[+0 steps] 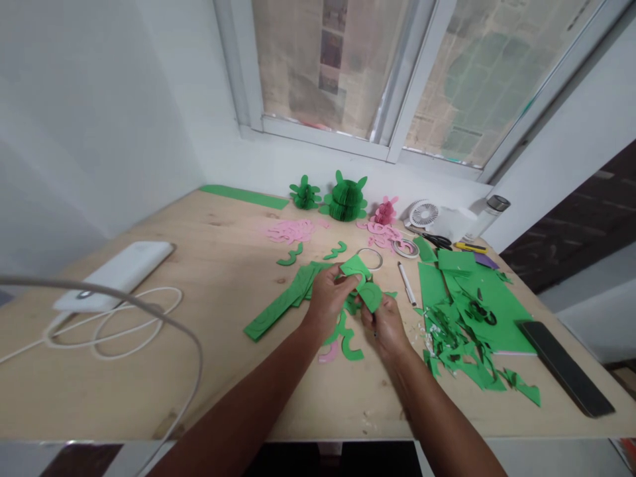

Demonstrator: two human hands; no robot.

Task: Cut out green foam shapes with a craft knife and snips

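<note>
My left hand (328, 291) is closed, pinching a green paper piece (354, 266) between thumb and fingers. A rounded end of green paper (370, 296) with a curved line on it reaches across to my right hand (390, 324), whose fingers are curled closed at its edge. A small dark bit shows under the right fingers; I cannot make it out. Below the hands lie wavy green cutouts (352, 348) and a pink curved piece (328, 353). Left of them are overlapping green paper strips (273, 311) with drawn outlines.
Green scraps (454, 344) and green sheets (507, 318) cover the right side, near a black phone-like slab (566, 368). A white pen (407, 283), tape roll (405, 248) and pink cutouts (291, 230) lie further back. Green paper figures (346, 199) stand behind. A white cable (169, 318) crosses the left.
</note>
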